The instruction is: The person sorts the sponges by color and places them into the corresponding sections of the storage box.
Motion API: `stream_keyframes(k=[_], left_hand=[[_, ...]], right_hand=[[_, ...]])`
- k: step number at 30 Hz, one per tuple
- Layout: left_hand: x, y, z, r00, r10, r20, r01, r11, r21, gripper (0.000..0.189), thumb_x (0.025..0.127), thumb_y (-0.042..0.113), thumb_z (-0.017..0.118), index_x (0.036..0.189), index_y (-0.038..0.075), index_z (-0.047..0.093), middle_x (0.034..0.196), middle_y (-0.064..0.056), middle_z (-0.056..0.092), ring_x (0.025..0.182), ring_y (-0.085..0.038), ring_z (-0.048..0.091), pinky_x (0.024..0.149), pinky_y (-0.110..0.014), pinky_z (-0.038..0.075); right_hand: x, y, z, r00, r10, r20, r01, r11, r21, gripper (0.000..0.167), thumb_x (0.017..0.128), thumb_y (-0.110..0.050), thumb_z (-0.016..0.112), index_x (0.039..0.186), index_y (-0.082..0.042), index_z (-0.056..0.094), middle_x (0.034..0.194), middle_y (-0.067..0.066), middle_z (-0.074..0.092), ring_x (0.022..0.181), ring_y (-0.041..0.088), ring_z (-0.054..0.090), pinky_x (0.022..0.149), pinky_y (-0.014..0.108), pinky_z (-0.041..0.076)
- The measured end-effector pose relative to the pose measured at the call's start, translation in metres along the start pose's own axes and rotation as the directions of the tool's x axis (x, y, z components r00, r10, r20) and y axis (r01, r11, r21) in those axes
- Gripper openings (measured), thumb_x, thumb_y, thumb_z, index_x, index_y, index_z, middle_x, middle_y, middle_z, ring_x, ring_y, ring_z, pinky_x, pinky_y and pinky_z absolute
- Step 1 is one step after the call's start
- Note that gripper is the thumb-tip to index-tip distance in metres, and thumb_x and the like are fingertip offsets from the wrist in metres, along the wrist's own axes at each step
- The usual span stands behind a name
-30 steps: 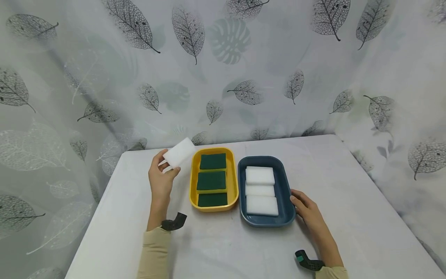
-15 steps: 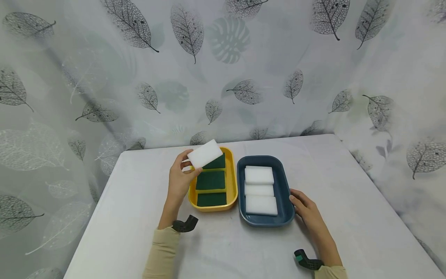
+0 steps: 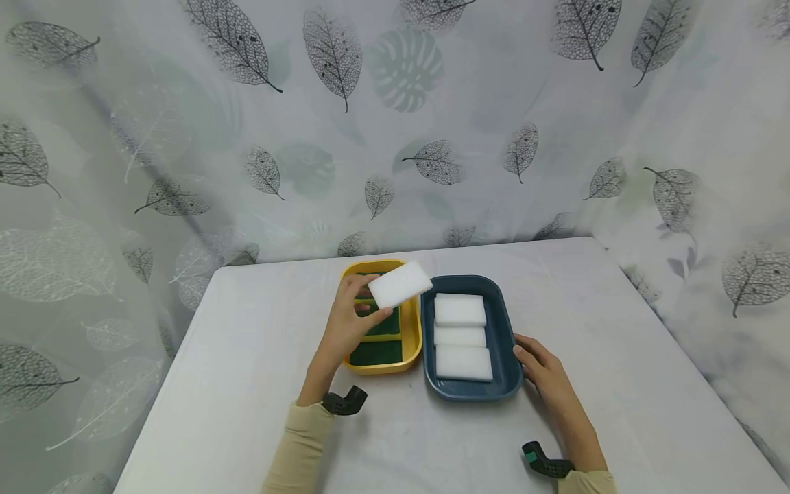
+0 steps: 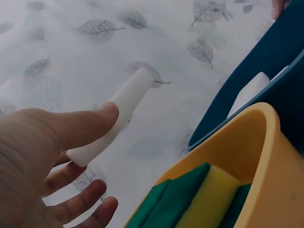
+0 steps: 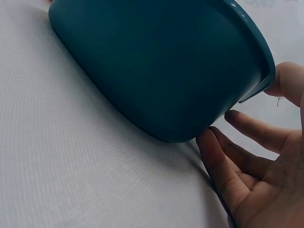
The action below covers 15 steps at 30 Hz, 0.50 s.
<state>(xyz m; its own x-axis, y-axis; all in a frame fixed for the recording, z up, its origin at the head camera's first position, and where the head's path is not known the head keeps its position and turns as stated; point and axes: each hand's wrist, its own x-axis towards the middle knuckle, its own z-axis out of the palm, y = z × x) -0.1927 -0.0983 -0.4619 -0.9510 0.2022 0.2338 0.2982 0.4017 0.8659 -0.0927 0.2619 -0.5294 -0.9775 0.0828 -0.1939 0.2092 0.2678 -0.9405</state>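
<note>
My left hand (image 3: 348, 322) pinches a white block-shaped sponge (image 3: 401, 283) between thumb and fingers. The sponge hangs tilted in the air over the right side of the yellow tray (image 3: 410, 363), towards the blue one. In the left wrist view the thumb presses on the white sponge (image 4: 124, 107), seen narrow side on. Green-and-yellow sponges (image 3: 376, 353) lie in the yellow tray, partly hidden by the left hand. Against the right wall of the blue tray (image 3: 475, 394) my right hand (image 3: 546, 374) rests, its fingertips touching the outside. Three white sponges (image 3: 463, 363) lie in that tray.
Both trays stand side by side on a white-covered table (image 3: 395, 439). A leaf-patterned curtain (image 3: 469, 89) rises behind the table and at its sides. Each wrist carries a black camera mount, the left mount (image 3: 345, 401) close to the yellow tray's front.
The left hand has carried the white sponge rightwards, from left of the yellow tray to above its right side near the blue tray. The right hand stays at the blue tray.
</note>
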Motion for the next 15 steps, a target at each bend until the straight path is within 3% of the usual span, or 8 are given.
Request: stream_keyframes(k=[6, 15], left_hand=[[-0.002, 0.006, 0.012, 0.996, 0.067, 0.064, -0.073, 0.994, 0.085, 0.062, 0.089, 0.025, 0.085, 0.145, 0.02, 0.057, 0.138, -0.007, 0.054, 0.121, -0.026, 0.056, 0.099, -0.048, 0.057], [-0.007, 0.013, 0.027, 0.983, 0.14, 0.117, -0.161, 0.967, 0.197, 0.062, 0.088, 0.03, 0.085, 0.143, 0.019, 0.06, 0.139, -0.004, 0.059, 0.124, -0.027, 0.057, 0.103, -0.046, 0.057]], right_hand=[[0.001, 0.002, -0.001, 1.0, -0.002, 0.003, 0.002, 1.0, -0.002, 0.061, 0.11, -0.045, 0.048, 0.157, -0.007, 0.043, 0.164, 0.02, 0.042, 0.149, 0.037, 0.044, 0.092, 0.008, 0.046], [0.0, 0.001, -0.001, 1.0, 0.001, 0.004, -0.001, 1.0, -0.014, 0.062, 0.11, -0.046, 0.048, 0.158, -0.007, 0.042, 0.165, 0.02, 0.041, 0.15, 0.037, 0.044, 0.093, 0.01, 0.046]])
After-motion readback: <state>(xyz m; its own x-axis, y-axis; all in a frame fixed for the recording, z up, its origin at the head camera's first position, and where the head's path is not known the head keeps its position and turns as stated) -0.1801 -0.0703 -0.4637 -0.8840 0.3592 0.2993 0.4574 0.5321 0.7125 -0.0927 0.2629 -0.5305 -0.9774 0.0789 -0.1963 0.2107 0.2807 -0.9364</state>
